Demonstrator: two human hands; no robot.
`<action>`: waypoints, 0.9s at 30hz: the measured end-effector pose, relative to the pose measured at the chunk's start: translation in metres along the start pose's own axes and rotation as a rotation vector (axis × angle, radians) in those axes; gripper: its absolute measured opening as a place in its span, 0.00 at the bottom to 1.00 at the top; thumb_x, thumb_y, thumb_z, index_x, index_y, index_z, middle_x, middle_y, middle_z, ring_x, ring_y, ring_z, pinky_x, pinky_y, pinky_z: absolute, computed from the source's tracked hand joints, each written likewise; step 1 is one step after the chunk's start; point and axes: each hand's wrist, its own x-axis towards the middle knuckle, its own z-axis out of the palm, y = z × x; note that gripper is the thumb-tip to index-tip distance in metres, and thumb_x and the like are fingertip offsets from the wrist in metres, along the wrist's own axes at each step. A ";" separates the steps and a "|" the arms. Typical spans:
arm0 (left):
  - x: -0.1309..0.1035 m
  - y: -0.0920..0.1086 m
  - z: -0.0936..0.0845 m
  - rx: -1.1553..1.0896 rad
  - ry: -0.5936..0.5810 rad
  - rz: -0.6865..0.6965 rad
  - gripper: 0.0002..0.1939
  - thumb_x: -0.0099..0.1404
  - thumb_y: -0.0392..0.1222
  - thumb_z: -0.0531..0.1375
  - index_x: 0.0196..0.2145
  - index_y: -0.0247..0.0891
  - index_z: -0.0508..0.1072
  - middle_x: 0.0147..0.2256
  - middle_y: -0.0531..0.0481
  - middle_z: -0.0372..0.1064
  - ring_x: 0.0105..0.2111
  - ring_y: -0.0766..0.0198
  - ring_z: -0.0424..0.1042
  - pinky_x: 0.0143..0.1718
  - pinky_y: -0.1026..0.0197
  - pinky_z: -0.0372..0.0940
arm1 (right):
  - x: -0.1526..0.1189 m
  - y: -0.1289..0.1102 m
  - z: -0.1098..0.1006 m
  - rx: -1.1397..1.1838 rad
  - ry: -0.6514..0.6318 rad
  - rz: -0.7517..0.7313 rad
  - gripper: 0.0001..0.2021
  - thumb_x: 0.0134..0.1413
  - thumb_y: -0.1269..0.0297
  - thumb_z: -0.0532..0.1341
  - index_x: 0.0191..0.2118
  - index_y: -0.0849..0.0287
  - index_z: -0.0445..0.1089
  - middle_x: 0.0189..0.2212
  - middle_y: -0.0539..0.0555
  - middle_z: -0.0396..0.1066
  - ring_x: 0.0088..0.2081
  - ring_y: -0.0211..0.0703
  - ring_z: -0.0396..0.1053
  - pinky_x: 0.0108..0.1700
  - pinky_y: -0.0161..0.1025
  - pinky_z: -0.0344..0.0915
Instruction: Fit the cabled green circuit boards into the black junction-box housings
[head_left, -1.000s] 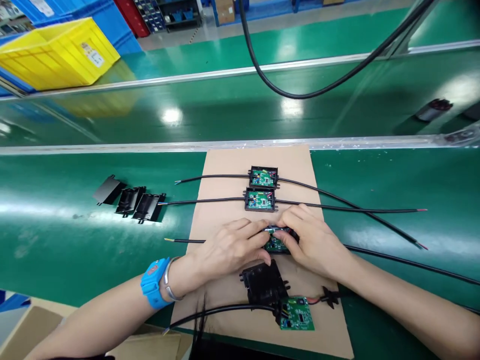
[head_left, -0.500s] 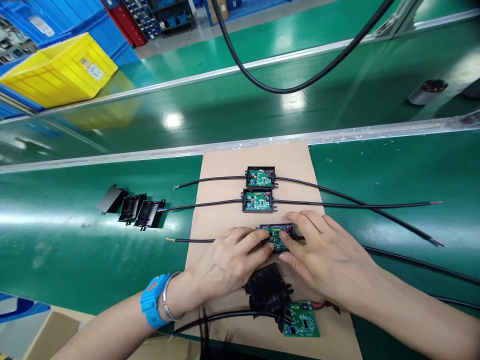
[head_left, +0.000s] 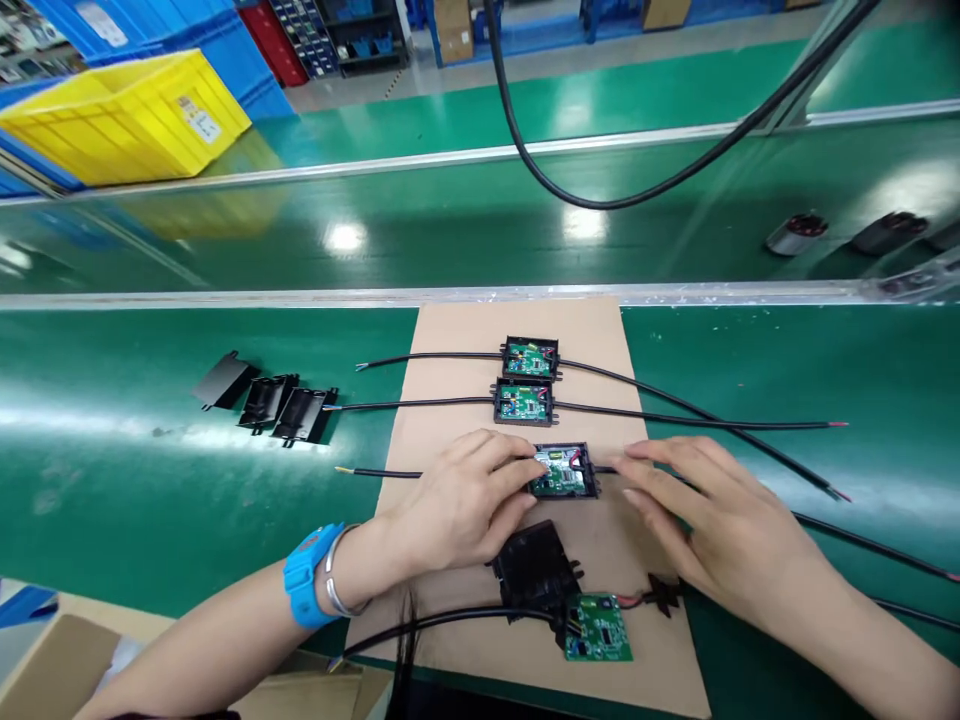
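Observation:
My left hand (head_left: 469,495) grips the left end of an open black plastic case (head_left: 598,485), with fingertips at the edge of its green circuit board (head_left: 562,470). The fingers hide that end of the case. To the right, my right hand (head_left: 709,505) is open over the black cable (head_left: 604,469) leaving the case, its fingers stretched out and thumb apart. Whether its fingertips touch the cable I cannot tell. Nearer me lie another black case (head_left: 536,570) and a loose green circuit board (head_left: 600,630) with wires attached.
Two cases with boards and cables (head_left: 529,357) (head_left: 523,402) lie farther back on the cardboard sheet (head_left: 450,330). Several black case parts (head_left: 304,415) sit on the green table at left. A thick black cable (head_left: 600,204) hangs overhead. A yellow bin (head_left: 127,120) stands at back left.
My right hand has moved off the case to the right, uncovering its right end and the cable. My left hand stays at the case's left end. The view has shifted slightly.

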 end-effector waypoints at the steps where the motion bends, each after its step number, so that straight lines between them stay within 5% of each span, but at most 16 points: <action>1: 0.002 0.002 -0.001 0.023 -0.020 0.020 0.16 0.69 0.39 0.52 0.52 0.35 0.68 0.50 0.46 0.65 0.49 0.58 0.62 0.53 0.54 0.60 | -0.001 0.002 0.002 -0.001 -0.016 0.002 0.13 0.59 0.72 0.58 0.50 0.62 0.68 0.45 0.59 0.68 0.45 0.48 0.64 0.48 0.49 0.64; 6: 0.013 0.013 0.001 0.189 -0.171 0.106 0.21 0.72 0.45 0.48 0.60 0.37 0.60 0.57 0.51 0.62 0.53 0.52 0.58 0.52 0.47 0.54 | 0.004 0.008 0.018 0.005 -0.042 -0.013 0.10 0.59 0.75 0.57 0.45 0.64 0.69 0.39 0.58 0.70 0.40 0.46 0.63 0.44 0.45 0.64; 12: 0.014 0.017 0.008 0.190 -0.182 0.071 0.20 0.72 0.42 0.46 0.59 0.36 0.61 0.57 0.53 0.62 0.53 0.52 0.57 0.52 0.44 0.51 | 0.008 0.009 0.022 -0.002 -0.042 -0.035 0.09 0.58 0.77 0.57 0.42 0.64 0.71 0.36 0.57 0.70 0.38 0.45 0.62 0.43 0.43 0.63; 16: 0.009 0.003 -0.002 0.002 -0.115 0.040 0.24 0.65 0.41 0.55 0.59 0.40 0.61 0.56 0.52 0.62 0.55 0.53 0.56 0.56 0.48 0.52 | 0.018 0.008 0.030 0.023 -0.021 -0.030 0.07 0.60 0.73 0.56 0.39 0.63 0.71 0.34 0.57 0.69 0.37 0.44 0.63 0.42 0.42 0.62; 20: -0.009 -0.016 -0.025 0.018 0.070 -0.019 0.27 0.62 0.37 0.58 0.58 0.38 0.62 0.54 0.45 0.63 0.55 0.55 0.59 0.57 0.48 0.53 | 0.040 0.005 0.041 -0.055 0.021 -0.061 0.08 0.61 0.70 0.56 0.35 0.62 0.72 0.29 0.55 0.67 0.34 0.44 0.62 0.40 0.42 0.61; 23: -0.030 -0.011 -0.036 0.011 0.165 -0.078 0.19 0.62 0.34 0.58 0.52 0.37 0.67 0.46 0.45 0.66 0.48 0.58 0.64 0.50 0.52 0.59 | 0.046 0.001 0.029 -0.121 0.029 -0.070 0.08 0.60 0.70 0.56 0.39 0.61 0.72 0.34 0.56 0.69 0.38 0.47 0.63 0.42 0.45 0.60; 27: -0.053 0.022 -0.031 -0.180 -0.023 -0.100 0.18 0.59 0.43 0.63 0.46 0.35 0.68 0.41 0.45 0.66 0.41 0.59 0.65 0.43 0.56 0.63 | 0.017 -0.015 -0.008 0.133 -0.207 -0.065 0.06 0.56 0.66 0.59 0.41 0.58 0.68 0.39 0.55 0.66 0.42 0.47 0.61 0.45 0.45 0.60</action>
